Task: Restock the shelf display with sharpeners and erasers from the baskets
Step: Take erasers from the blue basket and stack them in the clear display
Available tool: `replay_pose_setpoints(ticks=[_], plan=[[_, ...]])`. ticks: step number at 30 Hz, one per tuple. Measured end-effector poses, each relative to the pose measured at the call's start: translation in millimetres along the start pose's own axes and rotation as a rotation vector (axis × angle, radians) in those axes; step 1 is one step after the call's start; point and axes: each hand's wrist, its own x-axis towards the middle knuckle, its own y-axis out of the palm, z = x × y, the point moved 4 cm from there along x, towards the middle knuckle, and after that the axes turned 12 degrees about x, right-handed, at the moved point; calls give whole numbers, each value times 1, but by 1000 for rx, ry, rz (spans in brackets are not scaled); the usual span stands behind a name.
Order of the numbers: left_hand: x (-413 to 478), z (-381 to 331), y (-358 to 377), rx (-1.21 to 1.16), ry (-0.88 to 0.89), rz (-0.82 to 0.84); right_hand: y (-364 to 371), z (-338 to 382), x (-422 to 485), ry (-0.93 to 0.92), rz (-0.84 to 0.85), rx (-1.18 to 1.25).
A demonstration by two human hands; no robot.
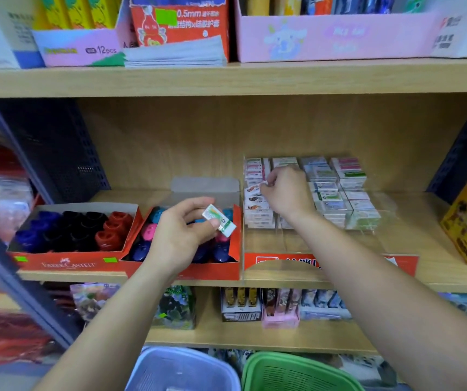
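Wooden shelf (424,230) holds the stock. Left hand (181,235) pinches a wrapped eraser (219,220) between thumb and fingertips, just above the sharpener box (212,273). Right of that grip, the right hand (286,190) pinches a second eraser (254,189) at the stacks in the clear tray (266,244); a green basket (297,373) sits below

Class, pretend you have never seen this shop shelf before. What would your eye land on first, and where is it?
First, the two hands mid-shelf: the left hand pinches a white eraser above a red box of coloured sharpeners, while the right hand pinches a small eraser among the rows in the clear tray. Next, the green basket at the bottom edge.
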Motion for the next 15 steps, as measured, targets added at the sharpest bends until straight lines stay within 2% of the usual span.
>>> replay_pose_setpoints(ticks=[5, 8, 10, 13, 15], plan=[[-8, -11, 0, 17, 55, -15, -6, -10, -6, 54, 98, 16], [-13, -17, 6, -36, 60, -19, -27, 5, -34, -21, 103, 208], [-17, -21, 14, -82, 51, -13, -37, 18, -64, -45, 217, 360], [-24, -22, 29, -106, 30, 2, -42, 22, -103, 43, 362, 605], [-30, -23, 40, -87, 27, 25, -47, 18, -116, 134, 347, 747]])
